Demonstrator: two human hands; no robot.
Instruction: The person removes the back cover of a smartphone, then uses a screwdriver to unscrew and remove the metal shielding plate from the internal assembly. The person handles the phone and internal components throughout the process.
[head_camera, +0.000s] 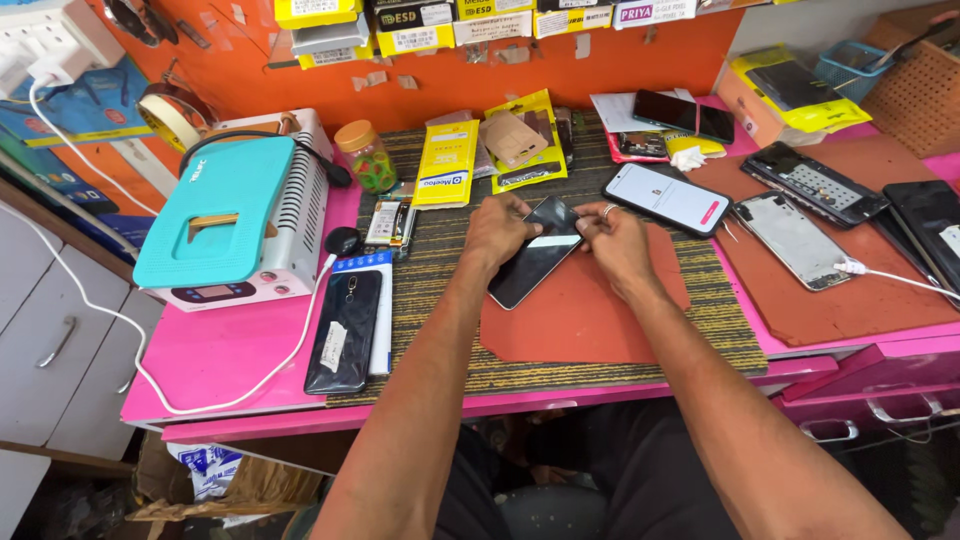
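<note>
Both hands grip a black phone over the red mat: left hand steadies its far-left edge, right hand pinches the far-right edge, apparently working at the screen.

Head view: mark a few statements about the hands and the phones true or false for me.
1. Both hands, left and right, hold the dark phone. True.
2. That phone lies on the bare pink table. False: it is over the orange mat.
3. The lit phone lies beyond the right hand. True.
4. The teal machine stands right of the hands. False: it stands to their left.
</note>
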